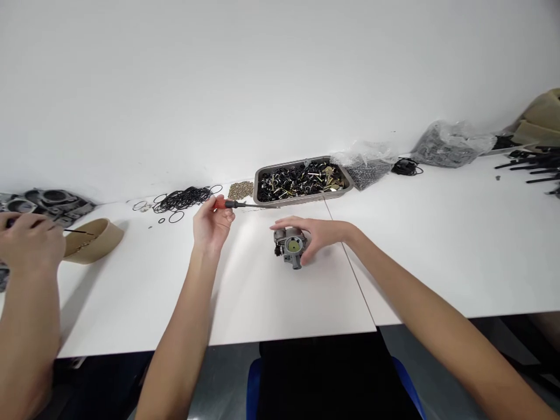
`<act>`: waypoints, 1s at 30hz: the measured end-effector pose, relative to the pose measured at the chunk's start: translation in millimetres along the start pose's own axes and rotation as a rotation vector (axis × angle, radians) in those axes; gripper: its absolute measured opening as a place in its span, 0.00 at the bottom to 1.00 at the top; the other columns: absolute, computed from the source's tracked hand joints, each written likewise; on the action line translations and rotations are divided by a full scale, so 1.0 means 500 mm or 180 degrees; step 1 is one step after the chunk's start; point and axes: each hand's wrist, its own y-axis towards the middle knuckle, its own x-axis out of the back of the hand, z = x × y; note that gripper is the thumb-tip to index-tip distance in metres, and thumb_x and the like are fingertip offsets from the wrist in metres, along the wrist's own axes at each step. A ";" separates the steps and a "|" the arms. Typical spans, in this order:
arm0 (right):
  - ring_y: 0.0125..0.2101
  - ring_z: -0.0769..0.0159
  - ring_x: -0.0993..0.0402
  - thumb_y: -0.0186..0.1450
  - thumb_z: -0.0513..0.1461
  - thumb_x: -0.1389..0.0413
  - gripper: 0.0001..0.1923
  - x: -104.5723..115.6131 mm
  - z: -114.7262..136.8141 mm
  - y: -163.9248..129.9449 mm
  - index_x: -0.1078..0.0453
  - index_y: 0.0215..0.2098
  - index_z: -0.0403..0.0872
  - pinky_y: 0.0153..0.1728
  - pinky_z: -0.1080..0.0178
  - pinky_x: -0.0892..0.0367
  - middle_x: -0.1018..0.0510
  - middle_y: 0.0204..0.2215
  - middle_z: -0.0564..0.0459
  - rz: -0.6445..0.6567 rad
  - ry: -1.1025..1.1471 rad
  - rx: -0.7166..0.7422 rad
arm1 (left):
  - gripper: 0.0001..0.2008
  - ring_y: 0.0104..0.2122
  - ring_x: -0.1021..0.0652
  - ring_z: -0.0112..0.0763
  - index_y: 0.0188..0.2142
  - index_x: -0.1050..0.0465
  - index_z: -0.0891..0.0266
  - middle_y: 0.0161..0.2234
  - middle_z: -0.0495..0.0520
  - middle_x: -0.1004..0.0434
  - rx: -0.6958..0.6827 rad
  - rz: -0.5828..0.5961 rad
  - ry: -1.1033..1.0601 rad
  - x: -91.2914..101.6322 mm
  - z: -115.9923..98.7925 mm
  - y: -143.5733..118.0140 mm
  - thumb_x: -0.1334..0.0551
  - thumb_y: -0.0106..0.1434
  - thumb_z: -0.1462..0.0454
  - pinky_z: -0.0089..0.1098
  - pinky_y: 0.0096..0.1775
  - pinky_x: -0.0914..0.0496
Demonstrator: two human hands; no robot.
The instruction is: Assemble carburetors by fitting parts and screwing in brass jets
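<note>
The carburetor sits on the white desk, close to the seam between the two tops. The right hand is closed over it from above and behind, gripping the body. To the left of the carburetor, the left hand grips a screwdriver by its red handle, with the shaft pointing toward the tray behind the carburetor. I think the right hand should press the carburetor firmly down, so the tip meets the screw straight.
</note>
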 end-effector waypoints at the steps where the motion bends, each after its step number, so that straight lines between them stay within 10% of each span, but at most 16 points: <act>1: 0.66 0.52 0.48 0.49 0.45 0.28 0.50 -0.005 0.004 0.002 0.43 0.66 0.61 0.63 0.54 0.44 0.48 0.68 0.52 0.0023 -0.0077 -0.0014 | 0.06 0.18 0.28 0.23 0.29 0.29 0.66 0.25 0.54 0.24 -0.0103 0.0051 0.0109 -0.003 -0.012 -0.003 0.43 0.62 0.68 0.23 0.19 0.35; 10: 0.66 0.53 0.48 0.53 0.44 0.30 0.32 -0.031 0.017 0.011 0.29 0.56 0.59 0.63 0.51 0.44 0.46 0.67 0.52 -0.0209 -0.0277 0.0146 | 0.07 0.11 0.32 0.26 0.26 0.27 0.67 0.23 0.56 0.24 -0.0835 0.0942 0.1374 -0.120 -0.149 -0.019 0.41 0.56 0.66 0.28 0.10 0.41; 16: 0.59 0.58 0.37 0.55 0.38 0.33 0.26 -0.034 0.023 0.013 0.27 0.52 0.56 0.59 0.55 0.38 0.40 0.59 0.50 -0.0183 -0.0184 0.0111 | 0.06 0.10 0.31 0.27 0.24 0.25 0.70 0.22 0.56 0.24 -0.1319 0.1594 0.2090 -0.195 -0.167 -0.049 0.38 0.55 0.68 0.30 0.08 0.40; 30: 0.59 0.56 0.41 0.53 0.43 0.30 0.27 -0.078 0.025 0.015 0.27 0.50 0.58 0.56 0.56 0.34 0.43 0.55 0.50 0.0189 -0.0350 0.0056 | 0.06 0.13 0.29 0.33 0.21 0.22 0.67 0.25 0.61 0.25 -0.1756 0.2026 0.2515 -0.184 -0.127 -0.120 0.35 0.53 0.70 0.32 0.04 0.41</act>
